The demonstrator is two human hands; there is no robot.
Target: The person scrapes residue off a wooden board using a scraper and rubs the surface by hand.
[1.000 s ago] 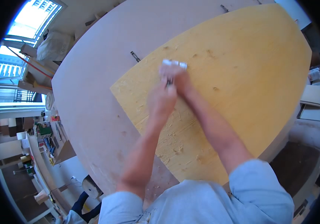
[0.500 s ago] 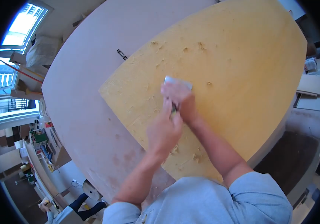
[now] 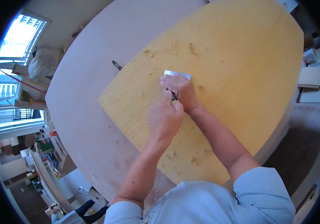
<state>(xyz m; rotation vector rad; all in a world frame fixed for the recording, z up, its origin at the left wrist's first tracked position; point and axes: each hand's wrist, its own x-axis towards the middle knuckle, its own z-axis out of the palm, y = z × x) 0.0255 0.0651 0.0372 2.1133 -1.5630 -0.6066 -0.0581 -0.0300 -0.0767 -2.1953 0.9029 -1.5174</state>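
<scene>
A scraper [image 3: 178, 74] with a wide metal blade lies against a yellow sheet [image 3: 249, 74], its blade edge facing away from me. Wrapped round its handle is my left hand [image 3: 163, 120], closed, with the thumb along the top. Ahead of it, my right hand [image 3: 181, 90] presses down over the base of the blade, with its fingers bent across the metal. Both hands cover most of the handle. Thin curled shavings [image 3: 192, 49] and small raised flakes dot the yellow surface around the hands.
The yellow sheet rests on a large pale pinkish table [image 3: 81, 78] with a curved edge. A small black level-like tool [image 3: 116, 65] lies by the sheet's left side. Another person [image 3: 70, 216] is at lower left, near a cluttered workbench [image 3: 61, 156]. Boards [image 3: 311, 77] stand at right.
Both hands and the scraper have moved slightly away from me over the sheet. The view has shifted a little. My grip looks the same.
</scene>
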